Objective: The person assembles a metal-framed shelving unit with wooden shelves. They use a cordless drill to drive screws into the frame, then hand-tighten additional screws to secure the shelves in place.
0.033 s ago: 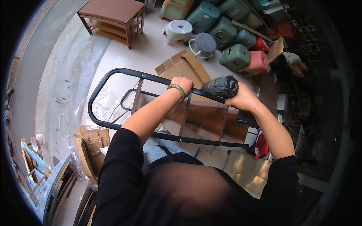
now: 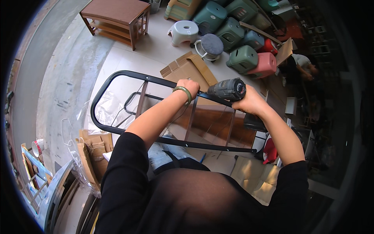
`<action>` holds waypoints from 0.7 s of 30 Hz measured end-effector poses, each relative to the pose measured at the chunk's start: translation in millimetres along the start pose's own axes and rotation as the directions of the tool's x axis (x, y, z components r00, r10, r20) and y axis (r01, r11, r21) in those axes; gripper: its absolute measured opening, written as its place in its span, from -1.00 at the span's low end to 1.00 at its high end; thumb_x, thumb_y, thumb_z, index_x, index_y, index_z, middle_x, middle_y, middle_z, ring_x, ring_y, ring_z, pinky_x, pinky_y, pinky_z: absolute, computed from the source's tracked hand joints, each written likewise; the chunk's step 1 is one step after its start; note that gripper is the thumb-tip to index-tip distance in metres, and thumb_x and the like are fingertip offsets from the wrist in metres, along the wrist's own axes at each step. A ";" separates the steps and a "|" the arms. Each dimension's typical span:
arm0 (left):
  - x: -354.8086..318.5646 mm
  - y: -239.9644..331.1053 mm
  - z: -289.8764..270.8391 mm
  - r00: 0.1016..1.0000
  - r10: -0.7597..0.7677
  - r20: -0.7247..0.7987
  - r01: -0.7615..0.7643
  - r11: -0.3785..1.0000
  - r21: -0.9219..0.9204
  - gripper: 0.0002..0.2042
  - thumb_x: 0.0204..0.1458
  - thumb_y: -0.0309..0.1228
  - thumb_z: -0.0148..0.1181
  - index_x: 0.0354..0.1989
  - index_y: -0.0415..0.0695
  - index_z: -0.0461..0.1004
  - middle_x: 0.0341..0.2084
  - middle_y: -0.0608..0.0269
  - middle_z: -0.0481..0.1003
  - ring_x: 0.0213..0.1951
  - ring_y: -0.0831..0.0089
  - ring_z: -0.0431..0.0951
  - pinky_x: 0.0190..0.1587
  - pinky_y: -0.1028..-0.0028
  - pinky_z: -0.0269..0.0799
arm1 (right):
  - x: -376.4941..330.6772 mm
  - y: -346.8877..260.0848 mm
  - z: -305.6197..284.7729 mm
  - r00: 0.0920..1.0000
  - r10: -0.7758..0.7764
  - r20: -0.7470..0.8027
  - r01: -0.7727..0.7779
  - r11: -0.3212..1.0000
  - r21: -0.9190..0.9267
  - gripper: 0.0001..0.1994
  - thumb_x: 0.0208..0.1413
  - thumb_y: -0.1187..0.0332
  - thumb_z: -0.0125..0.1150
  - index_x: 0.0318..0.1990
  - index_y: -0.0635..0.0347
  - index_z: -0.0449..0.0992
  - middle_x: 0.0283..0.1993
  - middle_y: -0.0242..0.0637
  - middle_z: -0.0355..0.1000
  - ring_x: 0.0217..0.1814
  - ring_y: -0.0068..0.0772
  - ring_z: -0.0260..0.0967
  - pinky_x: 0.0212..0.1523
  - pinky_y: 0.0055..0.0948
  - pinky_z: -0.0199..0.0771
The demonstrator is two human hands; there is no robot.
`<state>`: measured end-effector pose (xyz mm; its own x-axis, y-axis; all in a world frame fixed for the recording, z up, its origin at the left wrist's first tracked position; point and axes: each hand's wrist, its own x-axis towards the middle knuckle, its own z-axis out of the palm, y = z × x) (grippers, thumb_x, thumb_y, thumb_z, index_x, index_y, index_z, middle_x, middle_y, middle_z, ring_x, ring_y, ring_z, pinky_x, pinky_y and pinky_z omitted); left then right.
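A black tubular metal frame (image 2: 134, 128) with one rounded end and brown crossbars lies tilted across the space before me. My left hand (image 2: 188, 88), a green bangle at its wrist, is closed at the far tube; its fingertips are partly hidden, so a small part between them cannot be ruled out. In my right hand (image 2: 249, 100) is a black cordless drill (image 2: 228, 89), its front end pointing left to the same tube, just beside my left fingers. The drill's tip is too small to make out. My right hand hides the grip.
Flattened cardboard (image 2: 187, 70) lies beyond the frame. Plastic stools (image 2: 243, 58) stand stacked at the far right, near a round grey-topped stool (image 2: 211, 45). A brown bench (image 2: 115, 13) is at the far left. Folded cardboard (image 2: 93, 156) and clear plastic wrap sit at my left. A person (image 2: 304, 64) is at the right.
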<state>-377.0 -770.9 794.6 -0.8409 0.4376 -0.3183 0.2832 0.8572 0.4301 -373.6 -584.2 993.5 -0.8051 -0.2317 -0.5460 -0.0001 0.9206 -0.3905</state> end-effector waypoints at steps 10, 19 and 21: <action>9.6 -6.1 -22.6 0.983 -0.019 0.182 0.039 0.994 -0.105 -0.79 -0.01 -0.29 0.24 -0.18 0.12 0.67 -0.17 0.22 0.64 -0.08 0.25 0.63 -0.08 0.32 0.55 | 3.4 -10.3 0.6 0.998 -0.057 0.006 0.057 0.994 -0.098 -0.62 -0.35 0.50 0.33 -0.23 0.35 0.48 -0.33 -0.15 0.53 -0.27 -0.37 0.44 -0.14 -0.39 0.47; 11.3 -8.7 -29.5 0.976 -0.006 0.216 0.035 0.991 -0.130 -0.70 -0.12 -0.22 0.36 -0.14 0.30 0.67 -0.16 0.32 0.64 -0.09 0.31 0.63 -0.06 0.34 0.55 | 5.3 -10.3 0.5 0.998 -0.044 0.036 0.047 0.993 -0.111 -0.53 -0.29 0.45 0.32 -0.07 0.18 0.49 -0.19 0.00 0.55 -0.07 0.11 0.48 -0.06 -0.20 0.48; 10.5 -9.2 -29.5 0.977 -0.004 0.211 0.032 0.991 -0.130 -0.71 -0.11 -0.22 0.36 -0.14 0.30 0.67 -0.16 0.32 0.64 -0.09 0.31 0.63 -0.06 0.34 0.55 | 5.4 -10.2 1.8 0.997 -0.066 0.035 0.070 0.989 -0.127 -0.52 -0.26 0.45 0.32 -0.03 0.14 0.48 -0.17 0.00 0.54 -0.06 0.13 0.47 -0.06 -0.20 0.48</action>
<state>-402.0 -782.3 812.3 -0.7259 0.4814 -0.4913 0.1933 0.8283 0.5259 -376.9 -595.4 993.2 -0.7818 -0.3028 -0.5450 -0.1318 0.9347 -0.3302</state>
